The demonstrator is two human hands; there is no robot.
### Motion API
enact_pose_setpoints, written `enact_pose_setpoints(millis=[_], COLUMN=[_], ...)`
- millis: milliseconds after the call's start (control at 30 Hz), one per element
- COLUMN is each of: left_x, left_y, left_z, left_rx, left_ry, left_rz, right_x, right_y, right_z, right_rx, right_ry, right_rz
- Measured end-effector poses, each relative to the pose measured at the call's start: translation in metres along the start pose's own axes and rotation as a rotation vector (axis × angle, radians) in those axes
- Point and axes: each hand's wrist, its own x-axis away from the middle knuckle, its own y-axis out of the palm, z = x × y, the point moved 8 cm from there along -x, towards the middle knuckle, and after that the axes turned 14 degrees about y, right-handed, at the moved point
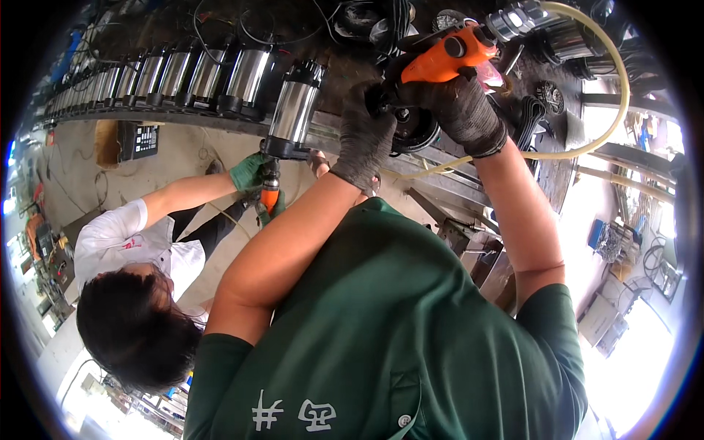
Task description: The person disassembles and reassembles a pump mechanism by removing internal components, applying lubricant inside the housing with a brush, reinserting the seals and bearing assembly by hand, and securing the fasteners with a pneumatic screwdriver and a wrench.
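Note:
In black work gloves, my hands meet over a dark round part point(416, 132) at the bench edge. My right hand point(467, 110) is closed around an orange air screwdriver point(449, 57), which lies tilted, its back end toward the upper right. A pale yellow air hose point(623, 81) curves away from the tool's metal fitting point(511, 22). My left hand point(367, 136) is closed beside the tool's front end and the round part; its fingertips are hidden, so what it grips cannot be made out. A bolt point(402, 114) shows between the hands.
To the left, a co-worker in green gloves point(249, 172) holds another orange driver point(270, 196) under a silver pump body point(295, 110). A row of similar silver cylinders point(247, 77) lines the bench. Coiled black cables point(532, 117) lie right of my hands. A box point(138, 141) stands below the bench.

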Motion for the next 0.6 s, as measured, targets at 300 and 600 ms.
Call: enact_pose_setpoints(millis=[300, 600], left_x=[-0.007, -0.008], left_y=[-0.003, -0.004], left_z=[0.003, 0.007], left_rx=[-0.050, -0.068], left_ry=[0.213, 0.283], left_rz=[0.018, 0.029], right_x=[-0.010, -0.012], right_y=[0.016, 0.033], right_z=[-0.024, -0.036], right_rx=[0.147, -0.163], right_ry=[-0.179, -0.253], right_rz=[-0.238, -0.023])
